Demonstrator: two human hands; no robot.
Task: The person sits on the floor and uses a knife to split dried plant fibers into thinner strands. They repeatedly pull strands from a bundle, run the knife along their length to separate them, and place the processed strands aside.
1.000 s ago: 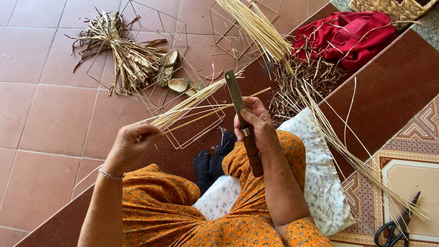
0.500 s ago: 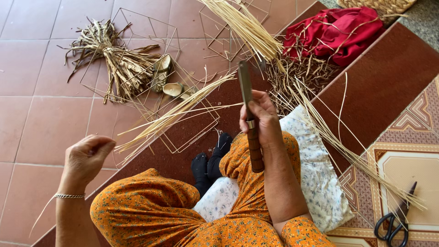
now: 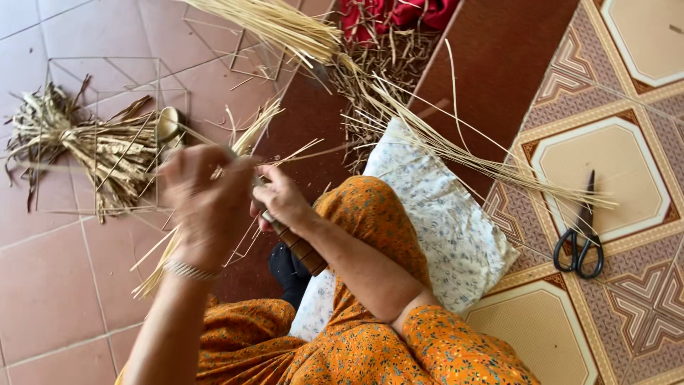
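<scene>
The long bundle of pale straw (image 3: 427,135) lay across the floral cushion (image 3: 442,235), its long axis running from the upper left down toward the patterned tiles at right, loose tips pointing at the black scissors (image 3: 581,239). A smaller bunch of stalks (image 3: 214,207) slanted from lower left to upper right behind the left hand (image 3: 206,207), which was blurred; its fingers seemed curled round a stalk, though I could not tell for sure. The right hand (image 3: 281,199) was clenched on a wooden-handled knife (image 3: 299,246), handle pointing down-right toward the lap. By my judgement the stalks were being stripped or split; the next stroke called for a steady blade.
</scene>
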